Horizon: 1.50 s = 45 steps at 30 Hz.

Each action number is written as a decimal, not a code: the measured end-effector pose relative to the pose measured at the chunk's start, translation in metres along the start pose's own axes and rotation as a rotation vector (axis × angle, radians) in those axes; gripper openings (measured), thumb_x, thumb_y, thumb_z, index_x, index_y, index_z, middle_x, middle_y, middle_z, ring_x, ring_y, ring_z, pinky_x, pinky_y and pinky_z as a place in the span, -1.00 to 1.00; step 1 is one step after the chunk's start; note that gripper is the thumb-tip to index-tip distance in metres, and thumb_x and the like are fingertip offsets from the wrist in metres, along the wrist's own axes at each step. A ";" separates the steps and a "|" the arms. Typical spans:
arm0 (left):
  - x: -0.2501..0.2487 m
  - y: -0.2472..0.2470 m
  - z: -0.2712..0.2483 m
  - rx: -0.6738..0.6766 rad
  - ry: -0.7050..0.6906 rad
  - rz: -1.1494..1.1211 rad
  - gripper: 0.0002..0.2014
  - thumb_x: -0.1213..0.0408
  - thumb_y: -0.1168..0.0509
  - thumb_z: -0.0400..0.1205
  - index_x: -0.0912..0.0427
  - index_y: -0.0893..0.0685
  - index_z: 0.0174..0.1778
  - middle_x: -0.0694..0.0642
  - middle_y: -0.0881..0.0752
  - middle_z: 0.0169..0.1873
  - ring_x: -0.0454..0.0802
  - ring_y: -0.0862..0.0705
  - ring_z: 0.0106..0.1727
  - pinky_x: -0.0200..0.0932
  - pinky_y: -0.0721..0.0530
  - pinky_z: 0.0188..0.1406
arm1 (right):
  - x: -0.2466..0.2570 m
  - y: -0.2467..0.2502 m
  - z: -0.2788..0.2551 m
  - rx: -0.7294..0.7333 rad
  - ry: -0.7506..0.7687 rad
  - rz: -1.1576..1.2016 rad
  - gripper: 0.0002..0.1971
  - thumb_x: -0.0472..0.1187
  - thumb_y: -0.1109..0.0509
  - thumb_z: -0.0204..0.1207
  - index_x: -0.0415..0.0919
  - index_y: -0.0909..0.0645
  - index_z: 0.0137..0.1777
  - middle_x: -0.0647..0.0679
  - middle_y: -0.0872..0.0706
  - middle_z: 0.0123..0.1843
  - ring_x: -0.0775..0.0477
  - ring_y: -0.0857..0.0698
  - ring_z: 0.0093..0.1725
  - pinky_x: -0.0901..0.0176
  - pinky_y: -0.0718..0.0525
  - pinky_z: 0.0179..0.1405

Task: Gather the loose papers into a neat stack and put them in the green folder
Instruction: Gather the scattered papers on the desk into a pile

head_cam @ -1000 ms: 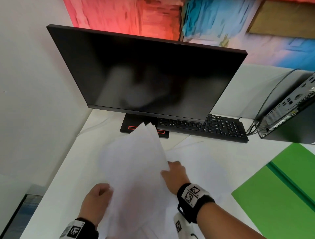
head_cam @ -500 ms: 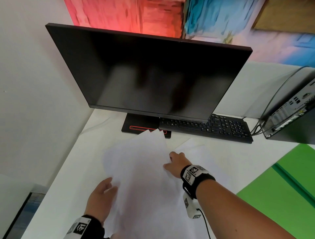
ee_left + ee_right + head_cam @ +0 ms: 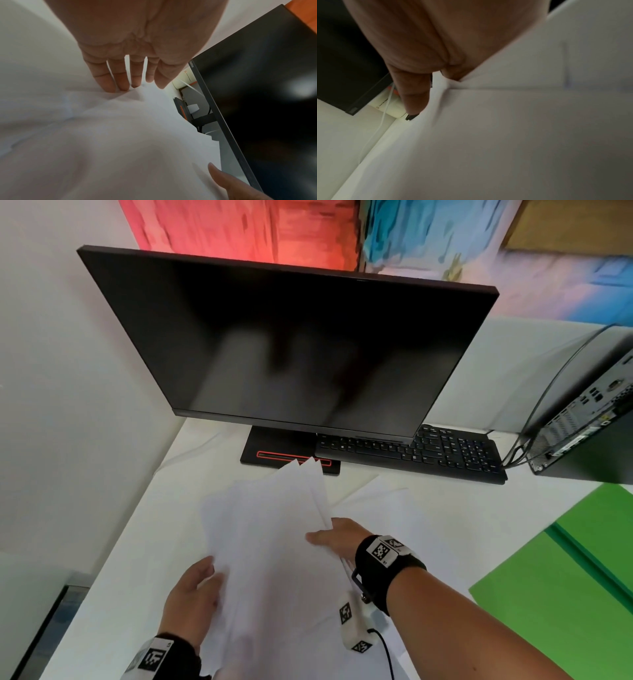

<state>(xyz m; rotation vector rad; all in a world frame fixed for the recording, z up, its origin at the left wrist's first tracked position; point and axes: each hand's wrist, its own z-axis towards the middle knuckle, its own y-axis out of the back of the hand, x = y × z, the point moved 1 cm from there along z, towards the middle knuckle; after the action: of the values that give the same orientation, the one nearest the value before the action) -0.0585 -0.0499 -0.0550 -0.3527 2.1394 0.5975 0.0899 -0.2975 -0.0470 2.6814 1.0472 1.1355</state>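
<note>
A loose, fanned sheaf of white papers [image 3: 270, 546] is held just above the white table [image 3: 137, 559], in front of the monitor stand. My left hand [image 3: 214, 573] meets its left edge with straight fingers [image 3: 120, 81] pushing into the paper [image 3: 120, 135]. At the right edge my right hand [image 3: 322, 537] pinches the sheaf, with the thumb on top and the fingers under it. In the right wrist view the paper [image 3: 505, 121] runs into the crook of the right hand [image 3: 435, 86]. Another white sheet [image 3: 387, 501] lies flat on the table. The green folder [image 3: 565, 577] lies at the right.
A black monitor [image 3: 291, 337] stands right behind the papers, with a black keyboard [image 3: 428, 450] under its right side. A computer case [image 3: 589, 419] with cables [image 3: 520, 446] is at the far right. A white wall borders the table's left edge.
The sheaf has tipped a little lower and flatter toward the table. My right thumb now reaches further left over the top sheet. The left hand stays at the left edge.
</note>
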 end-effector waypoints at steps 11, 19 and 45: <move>-0.012 -0.011 -0.024 0.092 -0.064 0.274 -0.49 -0.07 -0.37 0.35 -0.09 -0.66 0.25 0.09 -0.77 0.08 0.20 -0.73 0.15 0.21 -0.67 0.31 | -0.050 0.019 -0.040 -0.054 0.017 0.524 -0.82 -0.34 -0.43 0.56 -0.25 -0.74 0.14 -0.37 -0.84 0.13 -0.39 -0.82 0.10 -0.35 -0.72 0.24; -0.023 -0.032 -0.045 0.153 -0.128 0.394 -0.51 -0.02 -0.35 0.43 0.02 -0.69 0.28 0.14 -0.76 0.20 0.12 -0.70 0.19 0.04 -0.59 0.32 | -0.066 -0.002 -0.050 -0.017 -0.001 0.560 -0.70 -0.26 -0.60 0.37 -0.30 -0.80 0.10 -0.30 -0.86 0.12 -0.34 -0.82 0.13 -0.27 -0.71 0.31; -0.094 -0.162 0.003 0.376 -0.391 1.175 -0.59 -0.06 -0.12 0.72 0.14 -0.57 0.34 0.16 -0.56 0.27 0.21 -0.51 0.37 0.11 -0.59 0.29 | -0.209 0.040 -0.114 -0.522 -0.121 0.953 -0.82 -0.44 -0.44 0.51 -0.40 -0.75 0.09 -0.43 -0.86 -0.02 -0.49 -0.82 0.03 -0.56 -0.65 0.25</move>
<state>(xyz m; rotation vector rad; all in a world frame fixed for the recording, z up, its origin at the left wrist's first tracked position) 0.0717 -0.1815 -0.0270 1.2077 1.8401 0.7683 -0.0661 -0.4777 -0.0817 2.7041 -0.5830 1.0660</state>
